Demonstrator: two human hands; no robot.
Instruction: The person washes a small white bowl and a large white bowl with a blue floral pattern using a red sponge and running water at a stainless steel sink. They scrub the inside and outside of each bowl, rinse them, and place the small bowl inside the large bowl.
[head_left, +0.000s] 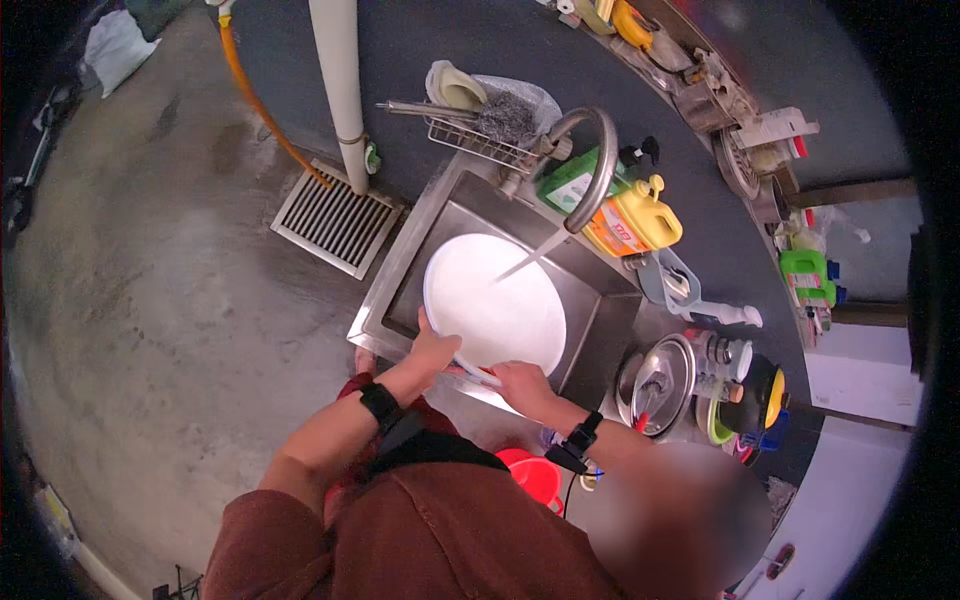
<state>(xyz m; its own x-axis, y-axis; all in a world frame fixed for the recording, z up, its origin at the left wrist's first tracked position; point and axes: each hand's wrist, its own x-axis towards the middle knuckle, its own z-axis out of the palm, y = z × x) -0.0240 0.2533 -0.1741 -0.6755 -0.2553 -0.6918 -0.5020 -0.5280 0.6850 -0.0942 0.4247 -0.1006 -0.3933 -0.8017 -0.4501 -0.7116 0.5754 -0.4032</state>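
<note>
A large, round white dish (495, 304), a plate or shallow basin, is over the stainless steel sink (465, 217). My left hand (433, 351) grips its rim at the lower left, thumb on the upper side. My right hand (523, 386) holds the near rim, the fingers partly hidden beneath it. Above the dish curves a metal gooseneck faucet (606, 161), and a stream of water (534, 256) falls from it onto the white surface. Both wrists wear black bands.
Behind the sink stand a green pump bottle (574, 181) and a yellow detergent jug (637, 217). A wire rack (480, 144) holds a steel scourer. To the right are metal bowls (664, 386). A red bucket (534, 476) is below; a floor grate (337, 217) lies left.
</note>
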